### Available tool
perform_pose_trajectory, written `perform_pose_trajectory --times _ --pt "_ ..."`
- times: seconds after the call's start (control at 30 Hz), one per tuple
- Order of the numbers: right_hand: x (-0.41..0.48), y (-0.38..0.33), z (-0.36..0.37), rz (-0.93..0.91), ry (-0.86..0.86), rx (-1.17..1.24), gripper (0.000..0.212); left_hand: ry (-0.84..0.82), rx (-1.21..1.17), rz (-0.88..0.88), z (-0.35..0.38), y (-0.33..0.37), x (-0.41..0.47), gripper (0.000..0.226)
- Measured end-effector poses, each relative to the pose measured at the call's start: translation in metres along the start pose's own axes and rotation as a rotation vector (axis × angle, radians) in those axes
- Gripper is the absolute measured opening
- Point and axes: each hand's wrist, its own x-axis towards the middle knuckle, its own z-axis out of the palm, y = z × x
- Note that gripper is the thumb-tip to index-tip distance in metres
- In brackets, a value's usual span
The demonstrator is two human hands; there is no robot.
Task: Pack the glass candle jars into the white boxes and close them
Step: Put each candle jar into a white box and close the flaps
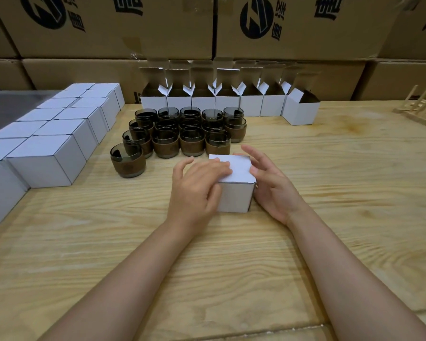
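My left grip (197,190) lies on the closed white box (236,196) in the middle of the bench (330,180), fingers flat and nearly straight across the lid, thumb down against the near face. My right grip (271,185) stands loosely spread against the box's right side, fingers relaxed and curled round nothing. Just beyond the box, the glass candle jars (180,134) stand upright in tight rows, dark glass with brown bands, one apart at the near left. Behind them, a row of open white boxes (251,104) stands with flaps raised. Closed white boxes (47,158) line the left side in two rows. Brown cartons (108,25) are stacked along the far edge, and a wooden rack (423,104) sits far right.
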Motion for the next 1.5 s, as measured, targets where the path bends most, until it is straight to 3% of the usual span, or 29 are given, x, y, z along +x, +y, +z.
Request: perform_pose_trajectory --times 0.07,0.2,0.57,0.83,1.03,1.27,1.5 --pt "-0.001 0.001 0.002 -0.007 -0.021 -0.023 0.046 0.032 0.233 0.081 0.001 0.006 -0.001 0.032" --pt "-0.002 0.001 0.006 0.023 -0.065 -0.076 0.045 0.012 0.558 0.086 0.005 0.019 0.001 0.044" --pt "-0.002 -0.001 0.004 0.106 -0.003 -0.06 0.049 0.035 0.685 0.176 -0.054 -0.001 -0.022 0.022" --pt "0.001 0.001 0.001 0.101 0.01 -0.05 0.047 0.003 0.933 -0.083 -0.138 -0.069 -0.06 0.031" --pt "0.002 0.001 0.001 0.101 0.018 -0.031 0.048 0.03 1.083 -0.153 -0.166 -0.109 -0.074 0.032" --pt "0.003 0.003 0.001 0.089 0.028 -0.021 0.046 0.086 1.083 -0.235 -0.174 -0.141 -0.075 0.032" --pt "0.004 0.004 0.001 0.101 0.036 -0.003 0.046 0.032 1.046 -0.374 -0.173 -0.144 -0.071 0.037"
